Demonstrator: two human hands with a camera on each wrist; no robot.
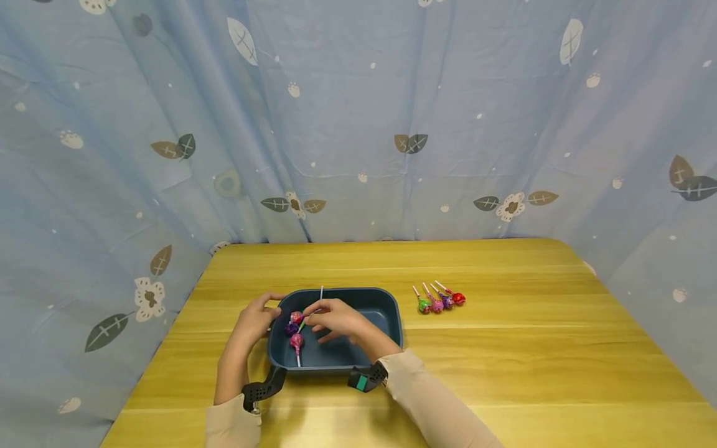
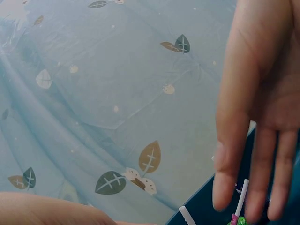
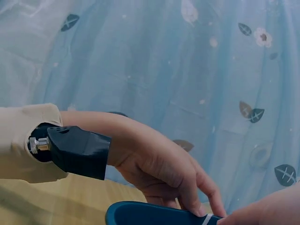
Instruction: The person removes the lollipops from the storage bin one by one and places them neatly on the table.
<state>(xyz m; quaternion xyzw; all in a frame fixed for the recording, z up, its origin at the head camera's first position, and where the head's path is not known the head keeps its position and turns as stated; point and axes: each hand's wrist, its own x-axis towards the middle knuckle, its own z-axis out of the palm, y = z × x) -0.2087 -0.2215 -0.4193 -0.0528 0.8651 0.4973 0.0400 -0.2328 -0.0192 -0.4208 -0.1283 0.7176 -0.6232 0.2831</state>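
Note:
A dark blue tray [image 1: 366,369] stands on the table with several wrapped lollipops at its left end. Among them are a pink one [image 1: 296,341] with its stick toward the front rim and a purple one [image 1: 291,328]; a green wrapper [image 2: 241,220] shows behind fingers in the left wrist view. My left hand [image 1: 254,323] rests at the tray's left rim, thumb and index finger at the edge. Over the tray, my right hand [image 1: 336,318] reaches down, fingers spread and fairly straight, fingertips beside the red-pink lollipop [image 1: 297,317]. It partly hides the candies.
Right of the tray, a row of lollipops lies on the wooden table [image 1: 504,361]: green [image 1: 424,305], pink [image 1: 437,306], purple [image 1: 447,302] and red [image 1: 459,298]. A blue patterned curtain [image 1: 347,112] hangs behind the table. Each wrist wears a black camera mount [image 1: 263,391].

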